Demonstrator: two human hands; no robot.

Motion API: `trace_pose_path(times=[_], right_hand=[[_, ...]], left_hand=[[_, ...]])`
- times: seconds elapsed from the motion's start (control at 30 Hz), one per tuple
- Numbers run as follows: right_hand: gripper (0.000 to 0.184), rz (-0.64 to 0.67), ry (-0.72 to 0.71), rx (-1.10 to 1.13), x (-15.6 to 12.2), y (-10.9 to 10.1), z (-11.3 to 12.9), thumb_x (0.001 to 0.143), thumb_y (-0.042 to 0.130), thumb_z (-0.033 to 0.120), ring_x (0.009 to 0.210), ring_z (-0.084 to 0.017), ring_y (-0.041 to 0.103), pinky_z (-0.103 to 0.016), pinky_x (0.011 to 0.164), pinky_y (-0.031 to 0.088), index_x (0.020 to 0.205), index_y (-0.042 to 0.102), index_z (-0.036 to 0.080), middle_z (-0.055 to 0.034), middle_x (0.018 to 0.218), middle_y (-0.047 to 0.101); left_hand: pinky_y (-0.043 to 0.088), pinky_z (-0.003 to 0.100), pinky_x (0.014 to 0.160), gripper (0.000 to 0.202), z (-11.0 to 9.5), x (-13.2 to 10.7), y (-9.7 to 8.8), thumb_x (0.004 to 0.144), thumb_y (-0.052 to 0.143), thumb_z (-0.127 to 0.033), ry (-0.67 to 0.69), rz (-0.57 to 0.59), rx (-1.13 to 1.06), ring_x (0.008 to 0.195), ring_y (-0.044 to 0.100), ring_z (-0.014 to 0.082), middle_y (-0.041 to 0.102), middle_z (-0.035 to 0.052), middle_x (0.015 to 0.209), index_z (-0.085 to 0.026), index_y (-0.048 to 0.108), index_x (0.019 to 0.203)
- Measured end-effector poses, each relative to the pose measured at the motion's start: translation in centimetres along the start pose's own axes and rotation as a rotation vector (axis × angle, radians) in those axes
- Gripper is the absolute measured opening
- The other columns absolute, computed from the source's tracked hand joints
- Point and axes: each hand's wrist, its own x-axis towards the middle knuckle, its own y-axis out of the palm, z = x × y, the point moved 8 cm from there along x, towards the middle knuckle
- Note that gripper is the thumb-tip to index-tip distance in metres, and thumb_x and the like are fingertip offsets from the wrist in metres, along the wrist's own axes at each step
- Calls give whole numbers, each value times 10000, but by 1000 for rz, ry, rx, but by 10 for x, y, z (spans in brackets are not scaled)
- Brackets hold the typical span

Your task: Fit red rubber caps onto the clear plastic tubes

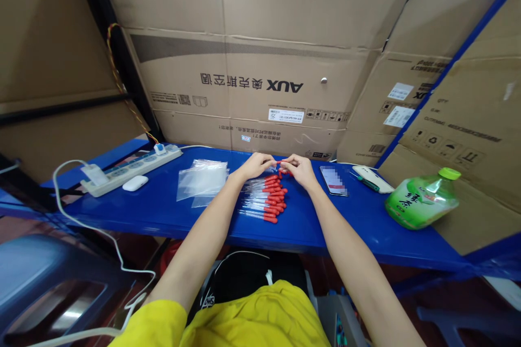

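At the back of the blue table, my left hand [258, 164] and my right hand [300, 169] meet with fingertips pinched on a small dropper [279, 162]. Only its red end shows between the fingers; the rest is covered. Just below my hands lies a row of droppers [272, 198], clear thin tubes with red rubber bulbs pointing right. Left of my left forearm, several clear plastic bags [203, 180] are stacked flat, partly overlapping.
A white power strip [134, 169] with plugs and a white earphone case [135, 183] sit at left. To the right are a phone [334, 180], a green-handled screwdriver [368, 182], a white flat object [376, 178] and a green drink bottle [423, 200]. Cardboard [260, 54] walls the back.
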Motion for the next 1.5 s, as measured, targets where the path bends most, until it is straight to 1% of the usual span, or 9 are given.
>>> trace_pose_path(times=[0.2,0.37,0.57,0.73,0.9,1.0,1.17,1.27,1.5], right_hand=[[382,-81,-109,-146,-3,1,12,769,765,588,727,-284,766,-388,703,625,812,695,215,-82,775,780],[257,-53,-201,-351,-4,4,20,862,708,448,776,-235,751,-347,756,592,962,735,213,-52,851,786],[204,-44,-154,-793,-1,-18,10,924,663,372,852,-213,678,-349,843,525,1072,758,269,-32,1007,772],[177,-28,-50,-1005,-1,-31,-8,905,648,248,1025,-241,639,-356,913,489,1024,777,270,-57,1116,734],[193,24,6,-984,0,-32,-18,915,615,257,927,-213,672,-316,866,488,1015,780,261,-44,1055,760],[196,35,2,-963,1,-32,-16,932,612,341,911,-216,691,-305,843,489,977,786,264,-40,1007,778],[222,74,23,-968,-1,-29,-15,916,649,427,925,-228,712,-300,836,494,946,796,262,-47,971,790],[230,87,45,-987,-2,-29,-16,914,654,436,946,-237,717,-304,839,498,940,801,262,-53,984,792],[181,121,64,-966,-2,-28,-21,879,712,396,951,-222,726,-295,864,512,954,809,262,-46,1014,797]], left_hand=[[422,235,636,366,-5,-1,5,1009,462,-395,-50,38,-3,610,576,134,670,14,696,-140,708,917],[445,229,666,379,7,-5,2,1000,491,-462,-70,58,1,653,634,142,723,24,756,-161,721,980],[434,240,697,263,33,-6,-1,892,654,-406,-104,95,246,781,677,171,782,52,921,-190,793,946],[444,230,680,147,52,-10,9,797,732,-311,-205,216,237,765,695,167,792,29,869,-211,817,864],[450,232,678,163,53,-12,14,817,716,-314,-201,262,214,759,696,171,788,30,843,-199,817,873],[470,258,743,269,50,-9,10,904,639,-385,-154,176,232,808,684,187,781,59,913,-186,807,972],[446,362,994,329,40,-7,4,960,557,-286,-74,-16,388,1142,589,245,677,106,1204,-231,737,1230],[436,389,1011,347,36,-9,12,977,525,-254,-104,34,429,1200,540,251,629,91,1290,-280,716,1266],[436,406,986,225,29,-11,17,945,614,-303,-192,107,459,1196,522,273,624,93,1246,-254,740,1126]])
